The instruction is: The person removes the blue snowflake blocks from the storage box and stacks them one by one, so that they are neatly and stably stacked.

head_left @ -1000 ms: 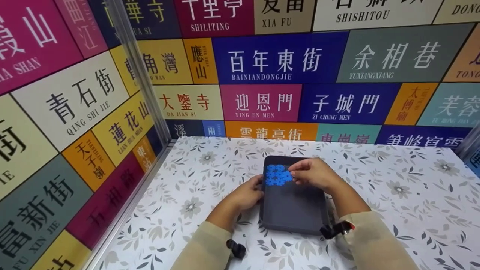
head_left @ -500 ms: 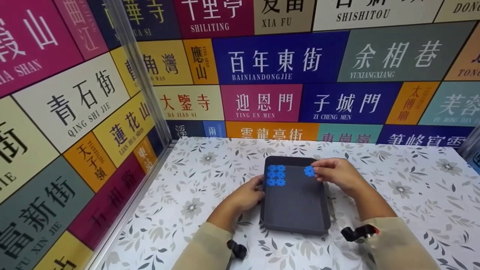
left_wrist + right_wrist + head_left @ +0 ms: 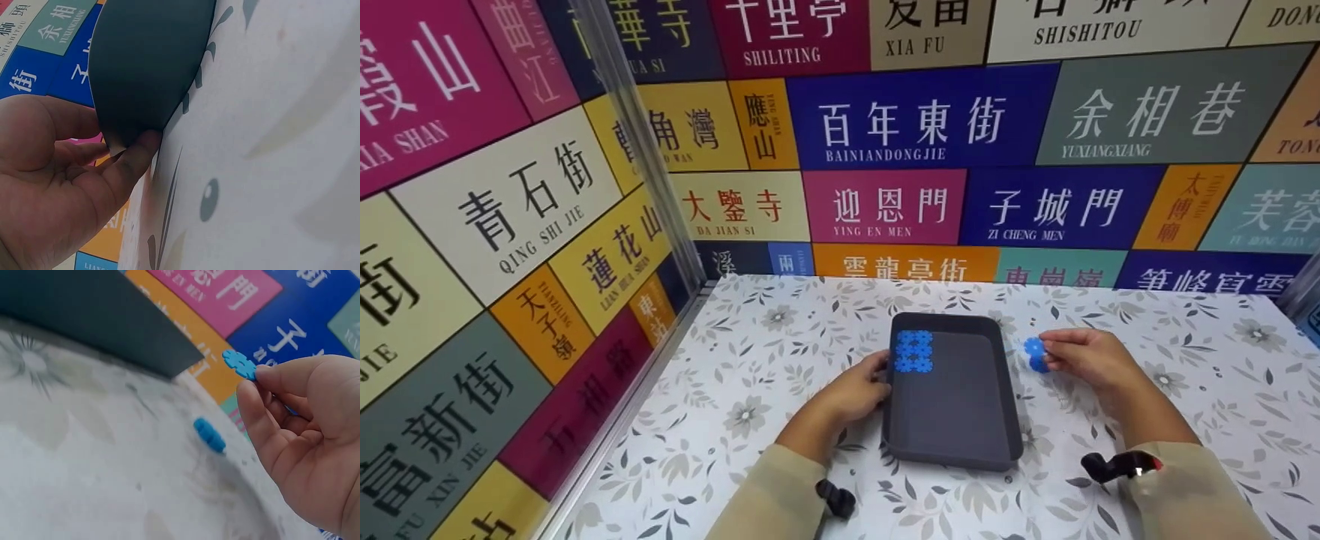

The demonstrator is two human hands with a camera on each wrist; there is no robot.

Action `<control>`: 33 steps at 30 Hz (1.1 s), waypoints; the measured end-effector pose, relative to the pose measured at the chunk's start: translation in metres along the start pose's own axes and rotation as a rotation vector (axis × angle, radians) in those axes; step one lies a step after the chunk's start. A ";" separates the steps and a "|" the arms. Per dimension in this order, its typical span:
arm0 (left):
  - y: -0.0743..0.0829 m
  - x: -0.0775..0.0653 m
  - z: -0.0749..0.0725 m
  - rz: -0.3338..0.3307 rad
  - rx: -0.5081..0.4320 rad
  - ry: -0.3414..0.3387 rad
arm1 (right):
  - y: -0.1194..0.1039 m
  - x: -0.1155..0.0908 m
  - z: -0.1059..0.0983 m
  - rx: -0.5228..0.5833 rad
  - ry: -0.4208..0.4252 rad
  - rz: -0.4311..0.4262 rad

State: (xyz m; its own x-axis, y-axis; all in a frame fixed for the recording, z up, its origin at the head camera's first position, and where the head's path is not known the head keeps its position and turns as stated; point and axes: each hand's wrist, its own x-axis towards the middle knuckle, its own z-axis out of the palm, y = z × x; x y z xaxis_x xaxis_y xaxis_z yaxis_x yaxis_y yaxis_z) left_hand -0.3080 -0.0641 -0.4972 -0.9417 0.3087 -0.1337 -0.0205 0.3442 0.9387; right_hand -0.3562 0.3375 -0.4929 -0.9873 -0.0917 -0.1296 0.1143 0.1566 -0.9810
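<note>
My right hand (image 3: 1086, 355) pinches a blue snowflake-shaped plastic piece (image 3: 239, 364) between thumb and finger, just right of the tray. A second blue piece (image 3: 210, 435) is on the tabletop below that hand in the right wrist view. The dark grey rectangular tray (image 3: 960, 420) lies with its long sides running away from me. Inside its far left corner, several matching blue pieces (image 3: 914, 351) form a close block of two columns. At the tray's left side, my left hand (image 3: 851, 386) holds the wall, with fingers on two sides of its edge in the left wrist view.
A white tabletop (image 3: 742, 457) with grey leaf and flower print lies under everything. Walls (image 3: 915, 112) covered in coloured sign panels rise behind and at the left. Each sleeve carries a small black device (image 3: 836, 498) at the wrist.
My right hand has moved right from above the block of blue pieces, past the tray's right wall, carrying a blue piece out. The left hand stays at the tray.
</note>
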 end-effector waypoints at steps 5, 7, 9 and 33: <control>-0.001 0.001 -0.001 -0.013 0.018 0.005 | 0.013 0.004 -0.009 0.017 0.013 0.047; -0.001 0.001 -0.001 -0.018 0.025 0.007 | 0.017 0.005 -0.011 0.017 0.015 0.056; -0.001 0.001 -0.001 -0.018 0.030 0.008 | 0.019 0.005 -0.012 0.015 0.012 0.057; -0.001 0.001 0.001 -0.014 -0.024 0.004 | 0.021 0.007 -0.008 -0.089 0.077 0.083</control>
State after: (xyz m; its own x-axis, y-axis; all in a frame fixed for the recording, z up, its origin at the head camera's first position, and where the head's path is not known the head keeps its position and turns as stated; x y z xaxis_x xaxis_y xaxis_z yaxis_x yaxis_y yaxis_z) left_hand -0.3086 -0.0636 -0.4982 -0.9426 0.3007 -0.1456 -0.0414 0.3274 0.9440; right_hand -0.3618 0.3481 -0.5138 -0.9809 0.0001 -0.1948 0.1887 0.2478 -0.9503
